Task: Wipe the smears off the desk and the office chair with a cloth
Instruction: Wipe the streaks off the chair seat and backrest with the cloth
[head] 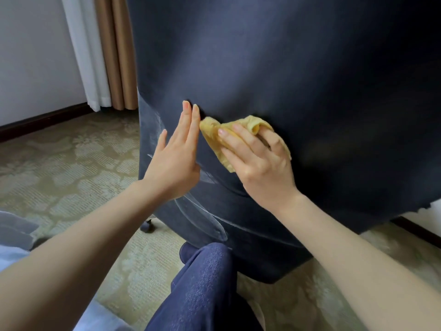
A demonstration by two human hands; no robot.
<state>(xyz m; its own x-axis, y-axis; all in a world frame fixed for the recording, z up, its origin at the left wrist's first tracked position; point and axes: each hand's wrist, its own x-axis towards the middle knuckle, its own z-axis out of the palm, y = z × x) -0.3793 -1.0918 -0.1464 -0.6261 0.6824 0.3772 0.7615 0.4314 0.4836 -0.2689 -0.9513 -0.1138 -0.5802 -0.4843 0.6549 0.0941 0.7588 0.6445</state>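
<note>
Cloth [213,137], yellow and bunched, is pressed against the back of the office chair [286,68], about mid-height and left of centre on the dark navy upholstery. Right hand [260,161] grips it: thumb and forefinger lie stretched over the front fold, the other fingers [272,142] curl into the wad, palm toward the chair. Left hand [176,161] sits just beside the cloth on its left, flat on the fabric; its fingers [191,120] are straight and pressed together, tips pointing up, thumb splayed out to the side. It holds nothing, and the little-finger edge nearly meets the cloth's corner. Pale smears [205,223] run in curved streaks over the lower part of the chair, below both hands, with more along its left edge. One caster [148,226] shows under the chair's lower left corner, on the patterned green-beige carpet [71,163]. A knee in blue jeans [205,283] points at the chair base — close to it; contact can't be told. Far left: white wall [31,56], dark baseboard [43,120], a white sheer curtain [83,51] beside a tan curtain [114,51] hanging to the floor.
</note>
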